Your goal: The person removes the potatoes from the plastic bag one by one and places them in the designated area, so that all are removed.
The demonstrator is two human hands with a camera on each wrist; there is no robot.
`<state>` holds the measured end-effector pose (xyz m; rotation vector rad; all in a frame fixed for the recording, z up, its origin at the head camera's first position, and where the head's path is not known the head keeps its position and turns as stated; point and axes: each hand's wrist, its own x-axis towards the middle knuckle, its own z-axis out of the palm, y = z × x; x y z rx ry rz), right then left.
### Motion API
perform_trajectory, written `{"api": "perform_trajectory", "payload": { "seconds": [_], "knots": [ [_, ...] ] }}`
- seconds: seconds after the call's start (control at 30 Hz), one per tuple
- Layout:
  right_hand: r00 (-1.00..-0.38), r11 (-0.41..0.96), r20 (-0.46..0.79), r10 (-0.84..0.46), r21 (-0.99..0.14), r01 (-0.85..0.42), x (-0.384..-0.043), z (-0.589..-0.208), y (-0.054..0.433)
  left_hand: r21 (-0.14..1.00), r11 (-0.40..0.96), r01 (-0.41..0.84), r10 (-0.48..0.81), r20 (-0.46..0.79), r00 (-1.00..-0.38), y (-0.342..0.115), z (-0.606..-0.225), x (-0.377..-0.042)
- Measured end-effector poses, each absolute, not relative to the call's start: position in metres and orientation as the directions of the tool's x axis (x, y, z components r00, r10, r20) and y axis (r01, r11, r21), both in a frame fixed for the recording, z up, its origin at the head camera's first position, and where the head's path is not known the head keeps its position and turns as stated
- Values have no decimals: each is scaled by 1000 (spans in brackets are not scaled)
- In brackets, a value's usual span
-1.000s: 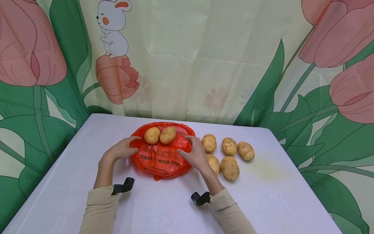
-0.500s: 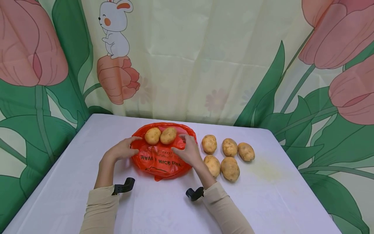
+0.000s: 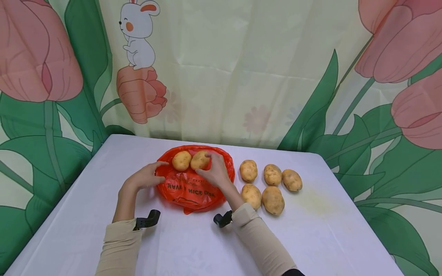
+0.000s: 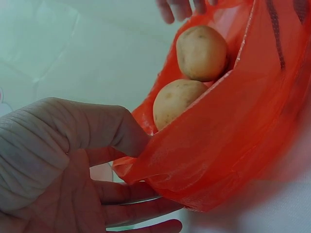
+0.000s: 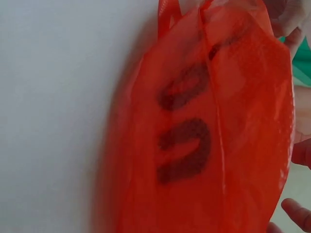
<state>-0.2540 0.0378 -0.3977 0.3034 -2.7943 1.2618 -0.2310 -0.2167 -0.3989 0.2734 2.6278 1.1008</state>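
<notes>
A red plastic bag with dark lettering lies spread on the table, its mouth gaping. Inside sit two potatoes, a left potato and a right potato. My left hand pinches the bag's left rim between thumb and fingers; the left wrist view shows the thumb over the plastic. Above the bag, my right hand reaches to the right potato with thumb and fingers spread. In the left wrist view its fingertips hang just short of that potato.
Several loose potatoes lie in two rows on the white tablecloth, right of the bag. Behind the table hangs a curtain printed with tulips and a rabbit. Each wrist wears a small black camera.
My right hand has let go of the bag's right rim and moved left and inward to the right potato. My left hand stays at the left rim.
</notes>
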Motion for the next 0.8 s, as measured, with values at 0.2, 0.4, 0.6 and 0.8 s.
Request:
{"api": "perform_trajectory", "payload": {
  "seconds": [0.2, 0.4, 0.6, 0.8],
  "knots": [
    [-984, 656, 114, -139, -734, -177, -265, -399, 29, 720, 692, 52, 268, -189, -945, -216, -398, -230],
    [-989, 679, 83, -124, -720, -145, -274, -402, 23, 715, 697, 55, 267, -187, -945, -216, -398, -230],
    [-991, 678, 74, -110, -723, -129, -279, -405, 17, 713, 699, 56, 266, -186, -946, -216, -399, -231],
    [-994, 674, 55, -90, -732, -102, -282, -407, 11, 713, 699, 54, 266, -189, -945, -216, -399, -232]
  ]
}}
